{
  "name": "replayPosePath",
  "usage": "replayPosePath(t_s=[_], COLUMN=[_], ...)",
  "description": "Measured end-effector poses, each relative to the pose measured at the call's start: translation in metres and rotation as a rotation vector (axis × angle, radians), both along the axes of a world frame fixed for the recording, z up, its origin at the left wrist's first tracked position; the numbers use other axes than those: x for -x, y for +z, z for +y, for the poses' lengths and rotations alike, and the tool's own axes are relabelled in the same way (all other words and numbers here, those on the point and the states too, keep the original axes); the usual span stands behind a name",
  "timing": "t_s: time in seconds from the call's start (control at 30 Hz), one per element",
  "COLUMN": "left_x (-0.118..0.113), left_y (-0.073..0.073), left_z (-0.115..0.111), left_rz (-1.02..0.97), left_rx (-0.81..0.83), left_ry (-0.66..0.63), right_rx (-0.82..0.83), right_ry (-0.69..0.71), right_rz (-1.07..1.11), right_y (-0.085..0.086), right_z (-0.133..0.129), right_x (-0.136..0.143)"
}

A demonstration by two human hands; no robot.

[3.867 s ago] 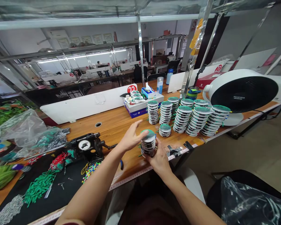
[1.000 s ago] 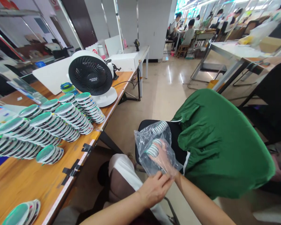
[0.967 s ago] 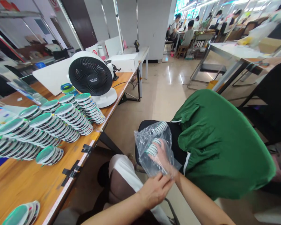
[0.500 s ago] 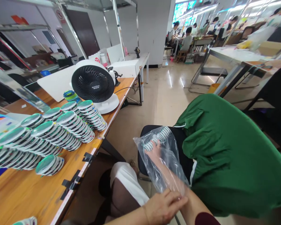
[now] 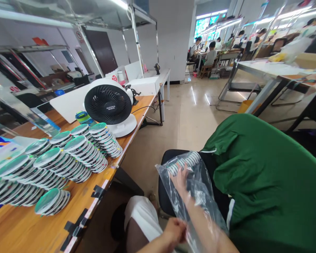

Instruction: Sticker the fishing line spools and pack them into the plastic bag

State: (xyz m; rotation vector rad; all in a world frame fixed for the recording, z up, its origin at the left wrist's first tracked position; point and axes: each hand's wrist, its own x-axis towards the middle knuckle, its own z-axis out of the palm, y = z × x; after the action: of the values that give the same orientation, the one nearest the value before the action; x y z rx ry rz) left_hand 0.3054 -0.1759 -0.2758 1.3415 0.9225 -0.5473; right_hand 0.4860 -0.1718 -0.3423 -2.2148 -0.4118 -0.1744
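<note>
A clear plastic bag lies on a black chair seat, with a row of white-rimmed discs at its far end. My right hand is inside the bag, fingers apart and touching the discs. Near the bag's lower end, my left hand is closed, pinching the bag's edge beside my right forearm. Tall leaning stacks of green-topped, white-rimmed discs stand on the wooden table at left. A shorter stack sits in front of them.
A black and white fan stands behind the stacks. Green cloth covers something right of the bag. Black tape marks the table's edge. Another table and chairs are at right. Several people sit working in the background.
My left hand has moved down and left, from above my right forearm to the bag's edge. My right hand is still inside the bag at the discs. The camera view has shifted slightly.
</note>
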Motion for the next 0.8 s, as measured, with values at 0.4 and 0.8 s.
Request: replayPosePath(t_s=[0.4,0.8], left_x=[0.013,0.018], left_y=[-0.029,-0.044], left_z=[0.01,0.008], left_rz=[-0.181,-0.192], left_rx=[0.039,0.098], left_ry=[-0.014,-0.033], right_rx=[0.116,-0.068], right_ry=[-0.112,-0.04], right_rz=[0.022,0.097], right_y=[0.007,0.008], right_z=[0.009,0.0], right_x=[-0.01,-0.016])
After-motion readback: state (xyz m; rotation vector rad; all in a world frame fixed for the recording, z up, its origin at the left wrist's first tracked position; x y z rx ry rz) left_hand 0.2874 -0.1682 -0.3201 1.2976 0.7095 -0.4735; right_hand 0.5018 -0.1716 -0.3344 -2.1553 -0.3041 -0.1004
